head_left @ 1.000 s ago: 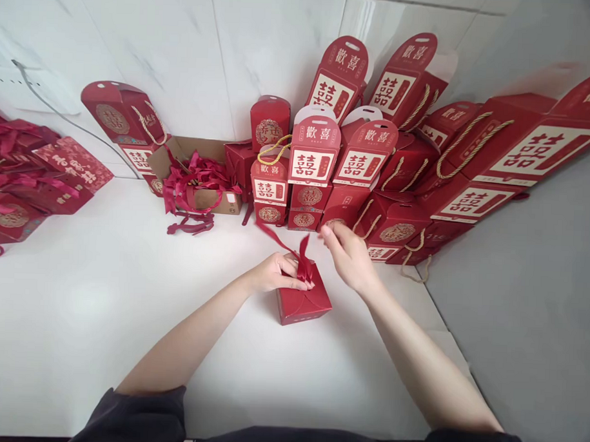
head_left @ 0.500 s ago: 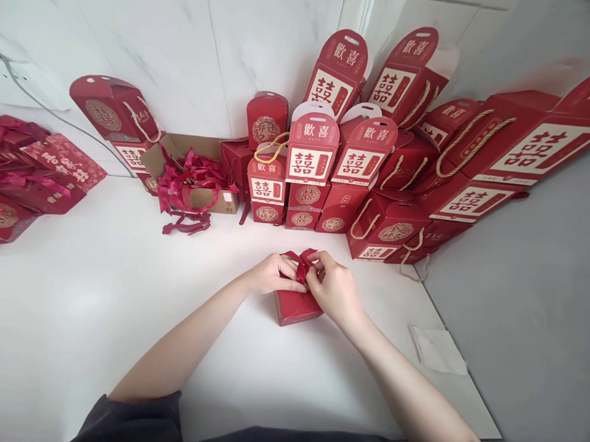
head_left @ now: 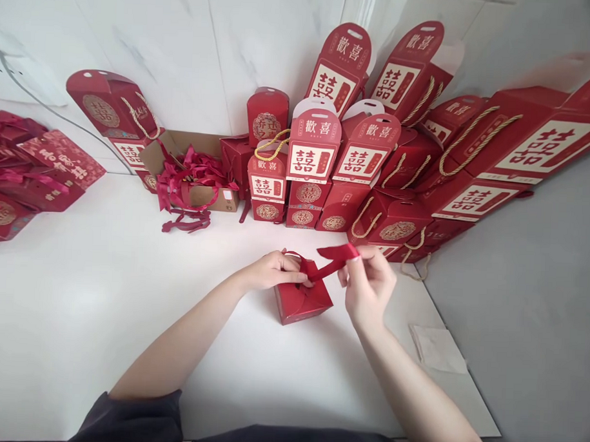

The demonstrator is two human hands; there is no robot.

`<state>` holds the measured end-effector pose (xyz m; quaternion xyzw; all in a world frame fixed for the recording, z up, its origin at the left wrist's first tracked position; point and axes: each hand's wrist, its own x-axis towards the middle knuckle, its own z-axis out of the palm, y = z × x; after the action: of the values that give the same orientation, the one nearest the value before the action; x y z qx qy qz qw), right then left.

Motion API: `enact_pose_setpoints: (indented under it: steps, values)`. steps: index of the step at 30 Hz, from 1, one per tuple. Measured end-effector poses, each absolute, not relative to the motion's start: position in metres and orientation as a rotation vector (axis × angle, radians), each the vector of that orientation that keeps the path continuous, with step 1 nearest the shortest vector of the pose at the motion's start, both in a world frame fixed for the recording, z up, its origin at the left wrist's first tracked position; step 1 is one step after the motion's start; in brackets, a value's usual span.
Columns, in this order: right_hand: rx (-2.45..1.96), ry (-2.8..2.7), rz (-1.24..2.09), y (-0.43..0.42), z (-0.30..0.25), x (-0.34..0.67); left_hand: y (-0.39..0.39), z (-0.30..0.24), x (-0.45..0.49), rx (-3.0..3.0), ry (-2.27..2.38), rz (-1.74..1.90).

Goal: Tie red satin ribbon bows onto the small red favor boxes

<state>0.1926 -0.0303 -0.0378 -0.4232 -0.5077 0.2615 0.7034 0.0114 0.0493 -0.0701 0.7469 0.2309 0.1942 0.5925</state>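
Observation:
A small red gift box (head_left: 304, 305) stands on the white tabletop in front of me. A dark red ribbon (head_left: 338, 252) comes out of its top. My right hand (head_left: 370, 288) pinches the ribbon between thumb and fingers and holds it up, off to the right of the box. On the lid, my left hand (head_left: 278, 271) has its fingers closed at the base of the ribbon, and another ribbon part curves behind these fingers. The knot itself is mostly hidden under my left fingertips.
Stacked red gift boxes (head_left: 310, 162), some with rope handles, line the wall behind. A cardboard box (head_left: 213, 197) of loose ribbons stands at back left. Ribboned boxes (head_left: 58, 193) lie far left. A folded white tissue (head_left: 438, 348) lies by the table's right edge.
My right hand has moved right and away from the box, drawing a ribbon end out with it. The left hand stays at the lid, and more of the box top shows.

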Motion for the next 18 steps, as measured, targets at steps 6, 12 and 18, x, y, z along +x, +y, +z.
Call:
enact_pose_setpoints:
  steps: [6,12,18]
  values:
    - [-0.286,-2.363,-0.199,-0.062,-0.055,0.129,0.048,-0.064,0.012,1.676,0.603,0.406]
    - [-0.358,-2.611,-0.27,-0.058,-0.093,0.092,0.042,-0.059,0.014,1.73,0.631,0.392]
    - [-0.408,-2.494,0.029,-0.048,-0.07,0.11,0.042,-0.061,0.016,1.852,0.637,0.437]
